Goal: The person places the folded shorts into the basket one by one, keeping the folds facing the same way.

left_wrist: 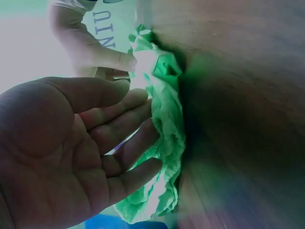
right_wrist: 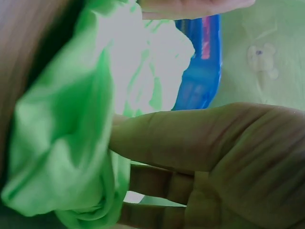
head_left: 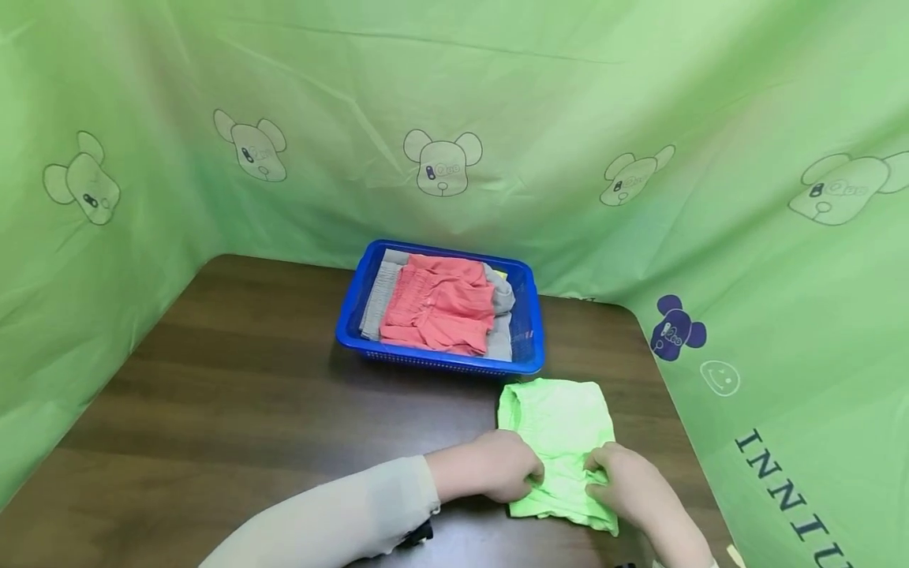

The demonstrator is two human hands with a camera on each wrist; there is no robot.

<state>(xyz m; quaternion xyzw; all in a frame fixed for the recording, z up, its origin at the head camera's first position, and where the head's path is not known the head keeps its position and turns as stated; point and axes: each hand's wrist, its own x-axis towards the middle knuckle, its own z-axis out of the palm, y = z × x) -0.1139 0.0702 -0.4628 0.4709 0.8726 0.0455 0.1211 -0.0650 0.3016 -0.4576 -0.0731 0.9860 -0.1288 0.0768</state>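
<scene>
Bright green shorts (head_left: 564,414), folded into a rough rectangle, lie on the table just in front of a blue basket. My left hand (head_left: 506,467) is at their left side; in the left wrist view its fingers (left_wrist: 136,148) are loosely bent against the cloth, with the thumb apart from them. At the right edge, my right hand (head_left: 628,483) pinches the fabric. The right wrist view shows that thumb (right_wrist: 157,136) on the cloth and the other fingers partly hidden behind it. Wrinkles run across the shorts between both hands.
The blue basket (head_left: 529,367) stands at the back of the brown wooden table (head_left: 284,379). Inside lie folded coral shorts (head_left: 443,304) on top of grey clothing (head_left: 381,292). A green printed curtain (head_left: 341,158) surrounds the back and sides.
</scene>
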